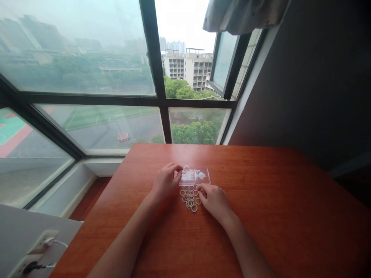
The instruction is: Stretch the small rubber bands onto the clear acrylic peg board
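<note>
Several small thin rings (189,197), in pale, yellowish and grey tones, lie in a loose cluster on the reddish-brown table (261,216). Just behind them lies a flat, clear plastic case (204,177) with white shapes showing in it. At the case's left side, my left hand (166,180) is closed, thumb and index finger curled round what looks like a small ring (184,171). My right hand (215,199) is at the right of the cluster, its fingertips pinched at a pale ring (198,187) near the case's front edge. The fingers partly hide both held rings.
Dark-framed windows (160,69) rise behind the table, with one pane (226,61) swung outward at the right. A grey curtain (246,15) hangs above. Plugs and cords sit in a wall socket (37,247) at lower left. A dark wall (313,85) stands to the right.
</note>
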The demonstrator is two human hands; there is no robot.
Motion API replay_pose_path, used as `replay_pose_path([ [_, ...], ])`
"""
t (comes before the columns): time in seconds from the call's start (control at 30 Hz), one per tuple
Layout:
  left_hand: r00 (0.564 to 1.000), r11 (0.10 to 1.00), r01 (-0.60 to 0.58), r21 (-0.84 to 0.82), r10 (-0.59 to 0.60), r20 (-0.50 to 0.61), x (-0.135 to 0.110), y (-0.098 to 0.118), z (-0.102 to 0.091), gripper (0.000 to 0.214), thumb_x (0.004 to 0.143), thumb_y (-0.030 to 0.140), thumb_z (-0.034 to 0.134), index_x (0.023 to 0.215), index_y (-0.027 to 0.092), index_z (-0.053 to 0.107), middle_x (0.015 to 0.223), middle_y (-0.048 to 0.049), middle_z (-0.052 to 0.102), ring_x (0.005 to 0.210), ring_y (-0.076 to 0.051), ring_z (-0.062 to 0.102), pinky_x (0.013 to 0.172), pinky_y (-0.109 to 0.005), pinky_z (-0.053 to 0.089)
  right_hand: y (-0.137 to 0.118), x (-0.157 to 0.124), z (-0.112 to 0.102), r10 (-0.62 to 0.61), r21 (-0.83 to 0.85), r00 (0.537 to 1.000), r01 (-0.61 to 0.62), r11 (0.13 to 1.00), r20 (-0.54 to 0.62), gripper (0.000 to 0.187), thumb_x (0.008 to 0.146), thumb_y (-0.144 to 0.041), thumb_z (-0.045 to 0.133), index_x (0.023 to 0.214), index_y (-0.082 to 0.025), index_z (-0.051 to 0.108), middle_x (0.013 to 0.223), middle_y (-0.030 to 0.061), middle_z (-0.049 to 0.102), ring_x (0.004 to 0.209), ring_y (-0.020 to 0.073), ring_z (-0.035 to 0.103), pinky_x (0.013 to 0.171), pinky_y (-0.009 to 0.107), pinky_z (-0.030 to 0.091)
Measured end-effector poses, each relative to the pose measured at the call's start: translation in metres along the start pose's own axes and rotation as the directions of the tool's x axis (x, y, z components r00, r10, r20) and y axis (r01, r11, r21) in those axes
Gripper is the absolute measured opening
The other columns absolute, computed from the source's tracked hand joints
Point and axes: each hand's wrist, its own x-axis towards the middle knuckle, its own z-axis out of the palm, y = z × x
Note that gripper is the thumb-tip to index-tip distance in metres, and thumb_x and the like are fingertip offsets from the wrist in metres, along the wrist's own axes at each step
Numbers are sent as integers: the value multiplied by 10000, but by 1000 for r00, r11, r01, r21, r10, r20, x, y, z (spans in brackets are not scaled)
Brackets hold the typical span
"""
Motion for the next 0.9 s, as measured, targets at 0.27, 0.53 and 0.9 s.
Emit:
replay_pose_path([
  [0.27, 1000, 999, -13, -45, 14, 28, -1, 4, 0, 137, 846, 205, 520, 883, 189, 651, 810, -20, 622, 618, -110, 510, 605, -228, 405, 1, 1, 2, -1, 13, 1000, 1, 1000, -20, 128, 853, -242, 563, 883, -258, 687, 778, -2, 713, 731, 158, 643, 623, 230, 356],
  [0.53, 981, 975, -90, -202, 122, 149, -4, 18, 4, 147, 842, 165, 517, 899, 192, 650, 830, -15, 624, 604, -93, 499, 599, -206, 411, 3, 4, 4, -40, 259, 984, 84, 962, -171, 162, 845, -237, 532, 890, -221, 687, 651, -18, 634, 592, 130, 554, 604, 219, 371],
  [0.9, 953, 951, -125, -282, 194, 232, -6, 23, 6, 127, 801, 118, 537, 787, 175, 650, 774, -14, 616, 650, -95, 515, 605, -187, 407, -1, 3, -2, -43, 437, 975, 138, 889, -219, 187, 850, -276, 521, 865, -186, 684, 582, -35, 544, 534, 110, 490, 552, 207, 362],
])
